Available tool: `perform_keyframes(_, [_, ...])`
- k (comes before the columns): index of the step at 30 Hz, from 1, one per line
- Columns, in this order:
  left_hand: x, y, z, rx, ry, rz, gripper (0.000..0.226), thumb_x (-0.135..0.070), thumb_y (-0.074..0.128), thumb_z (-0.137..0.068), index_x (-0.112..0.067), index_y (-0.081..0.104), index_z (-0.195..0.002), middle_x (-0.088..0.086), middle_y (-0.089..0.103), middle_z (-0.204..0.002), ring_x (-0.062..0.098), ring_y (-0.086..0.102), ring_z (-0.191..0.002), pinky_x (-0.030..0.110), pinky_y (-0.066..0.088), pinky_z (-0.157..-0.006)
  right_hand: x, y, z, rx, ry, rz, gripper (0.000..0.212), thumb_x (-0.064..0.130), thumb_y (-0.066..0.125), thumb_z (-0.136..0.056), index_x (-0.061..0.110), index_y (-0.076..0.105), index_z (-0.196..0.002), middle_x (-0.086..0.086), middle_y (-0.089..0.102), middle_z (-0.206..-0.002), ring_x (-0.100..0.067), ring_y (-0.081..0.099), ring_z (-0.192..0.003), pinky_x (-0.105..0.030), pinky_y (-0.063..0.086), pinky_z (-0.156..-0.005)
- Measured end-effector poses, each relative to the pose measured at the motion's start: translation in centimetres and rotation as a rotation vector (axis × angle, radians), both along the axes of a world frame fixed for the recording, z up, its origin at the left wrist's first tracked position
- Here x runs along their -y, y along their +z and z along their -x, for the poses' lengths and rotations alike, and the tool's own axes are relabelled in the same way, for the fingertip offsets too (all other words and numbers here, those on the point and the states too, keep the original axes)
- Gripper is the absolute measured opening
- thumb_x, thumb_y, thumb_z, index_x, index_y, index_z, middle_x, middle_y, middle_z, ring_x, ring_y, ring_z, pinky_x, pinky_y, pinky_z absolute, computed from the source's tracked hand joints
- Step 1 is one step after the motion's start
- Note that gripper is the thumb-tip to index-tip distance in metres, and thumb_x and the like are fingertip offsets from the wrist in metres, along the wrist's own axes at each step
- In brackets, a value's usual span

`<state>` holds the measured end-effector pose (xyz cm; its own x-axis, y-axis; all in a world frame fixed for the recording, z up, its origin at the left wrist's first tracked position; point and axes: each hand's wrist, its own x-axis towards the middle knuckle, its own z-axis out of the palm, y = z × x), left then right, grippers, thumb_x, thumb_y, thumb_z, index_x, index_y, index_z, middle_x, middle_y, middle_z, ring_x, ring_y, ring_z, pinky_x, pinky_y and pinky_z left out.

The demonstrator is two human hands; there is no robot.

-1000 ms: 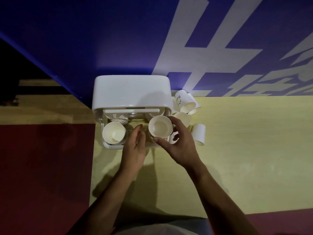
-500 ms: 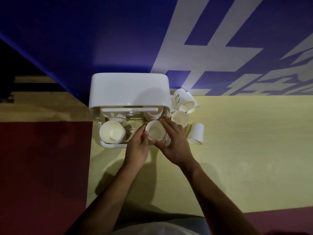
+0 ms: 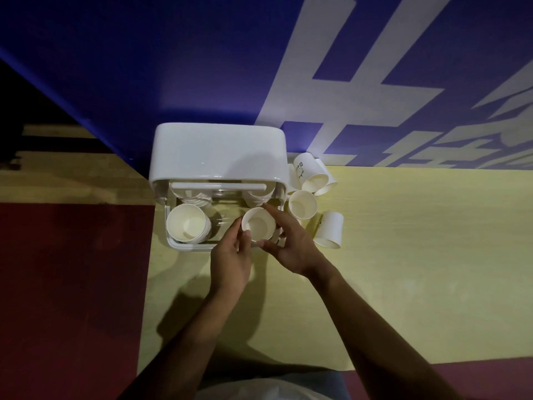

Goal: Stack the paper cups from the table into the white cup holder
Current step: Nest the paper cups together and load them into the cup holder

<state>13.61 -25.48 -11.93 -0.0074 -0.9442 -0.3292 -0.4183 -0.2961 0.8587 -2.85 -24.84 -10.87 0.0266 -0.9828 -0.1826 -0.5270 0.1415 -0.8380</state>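
The white cup holder (image 3: 219, 153) stands at the back left of the yellow table, its front tray open toward me. A stack of paper cups (image 3: 187, 226) fills the tray's left slot. In the right slot sits another paper cup (image 3: 259, 225), mouth up. My right hand (image 3: 291, 243) curls around this cup from the right and front. My left hand (image 3: 230, 261) touches its left rim with fingertips. Loose cups lie right of the holder: one upright (image 3: 302, 204), one upside down (image 3: 330, 230), a few on their sides (image 3: 313, 177).
A blue wall with large white lettering (image 3: 346, 90) rises right behind the holder. The table's left edge (image 3: 150, 284) runs just left of the holder, with dark red floor beyond. Bare yellow tabletop (image 3: 418, 255) extends to the right.
The cup in my right hand has gone down into the tray's right slot. My left hand has come in to touch its rim. The view has shifted slightly.
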Motion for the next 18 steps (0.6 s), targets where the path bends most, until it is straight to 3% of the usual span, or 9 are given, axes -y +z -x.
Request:
perform_keyframes(2, [-0.4, 0.5, 0.3, 0.016, 0.032, -0.020, 0.043, -0.032, 0.056, -0.104, -0.023, 0.053, -0.147, -0.009, 0.067, -0.131, 0.010, 0.064, -0.119, 0.019, 0.045, -0.093, -0.3, 0.3, 0.3, 0.024, 0.019, -0.005, 0.082, 0.036, 0.080, -0.087, 0.023, 0.038, -0.156, 0.009, 0.051, -0.150, -0.006, 0.048, -0.135, -0.028, 0.043, -0.109])
perform_keyframes(4, [-1.0, 1.9, 0.6, 0.089, 0.099, 0.001, 0.045, -0.038, 0.056, -0.103, -0.021, 0.053, -0.144, -0.007, 0.065, -0.131, 0.016, 0.063, -0.119, 0.024, 0.044, -0.091, -1.5, 0.9, 0.8, 0.052, -0.075, -0.009, 0.075, 0.040, 0.079, -0.087, 0.028, 0.043, -0.152, 0.018, 0.054, -0.143, -0.003, 0.054, -0.125, -0.018, 0.046, -0.101])
perform_keyframes(7, [-2.8, 4.8, 2.0, 0.230, 0.106, 0.259, 0.032, -0.038, 0.056, -0.101, -0.019, 0.062, -0.126, -0.001, 0.069, -0.119, 0.016, 0.063, -0.106, 0.027, 0.050, -0.082, -4.9, 1.3, 2.8, 0.020, -0.362, -0.029, 0.035, 0.029, 0.075, -0.092, 0.026, 0.067, -0.126, 0.017, 0.068, -0.115, -0.002, 0.065, -0.094, -0.017, 0.050, -0.078])
perform_keyframes(10, [-3.7, 6.6, 5.6, 0.235, -0.092, 0.405, 0.027, -0.036, 0.058, -0.097, -0.019, 0.062, -0.118, -0.003, 0.068, -0.110, 0.012, 0.062, -0.097, 0.020, 0.050, -0.078, -8.5, 1.0, 5.5, 0.027, -0.527, -0.093, 0.012, 0.021, 0.072, -0.094, 0.022, 0.075, -0.106, 0.012, 0.074, -0.097, -0.003, 0.067, -0.082, -0.018, 0.050, -0.070])
perform_keyframes(12, [-2.6, 6.9, 9.0, 0.240, -0.228, 0.436, 0.032, -0.035, 0.062, -0.093, -0.020, 0.061, -0.121, -0.003, 0.068, -0.114, 0.015, 0.062, -0.102, 0.024, 0.049, -0.078, -10.6, 1.1, 7.4, 0.028, -0.548, -0.145, 0.011, 0.021, 0.070, -0.095, 0.024, 0.075, -0.105, 0.013, 0.074, -0.096, -0.002, 0.067, -0.083, -0.016, 0.049, -0.069])
perform_keyframes(14, [-0.1, 6.5, 12.5, 0.364, -0.362, 0.486, 0.042, -0.039, 0.065, -0.091, -0.018, 0.058, -0.127, 0.001, 0.066, -0.122, 0.021, 0.061, -0.109, 0.032, 0.051, -0.081, -12.3, 1.2, 9.1, 0.019, -0.565, -0.182, 0.012, 0.022, 0.069, -0.096, 0.021, 0.077, -0.105, 0.012, 0.075, -0.098, -0.001, 0.066, -0.087, -0.011, 0.048, -0.069])
perform_keyframes(18, [5.9, 4.5, 19.2, 0.626, -0.414, 0.317, 0.073, -0.056, 0.068, -0.086, -0.013, 0.044, -0.140, 0.011, 0.053, -0.137, 0.030, 0.052, -0.120, 0.041, 0.049, -0.091, -14.9, 1.4, 13.1, 0.047, -0.594, -0.216, 0.011, 0.024, 0.069, -0.096, 0.025, 0.076, -0.105, 0.013, 0.075, -0.097, -0.002, 0.068, -0.090, -0.010, 0.048, -0.070])
